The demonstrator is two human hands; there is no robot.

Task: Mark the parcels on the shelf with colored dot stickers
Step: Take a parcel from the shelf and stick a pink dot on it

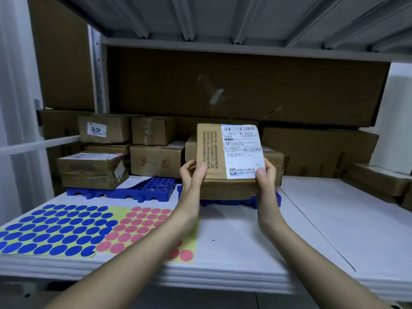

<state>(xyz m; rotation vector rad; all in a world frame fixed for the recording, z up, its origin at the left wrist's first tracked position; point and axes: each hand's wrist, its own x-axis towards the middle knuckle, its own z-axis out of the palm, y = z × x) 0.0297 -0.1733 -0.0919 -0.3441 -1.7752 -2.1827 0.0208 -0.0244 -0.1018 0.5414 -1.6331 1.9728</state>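
Your left hand (193, 172) and right hand (265, 176) pinch the parcel's (209, 152) lower corners, tilting its label (242, 150) above them readable

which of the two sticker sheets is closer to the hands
The pink dot sheet. It lies right beside the left forearm, which partly covers it, while the blue dot sheet sits farther left on the shelf. Both hands hold a parcel.

left grip (192, 172): bare, no glove | right grip (265, 177): bare | forearms: sleeveless, unadorned
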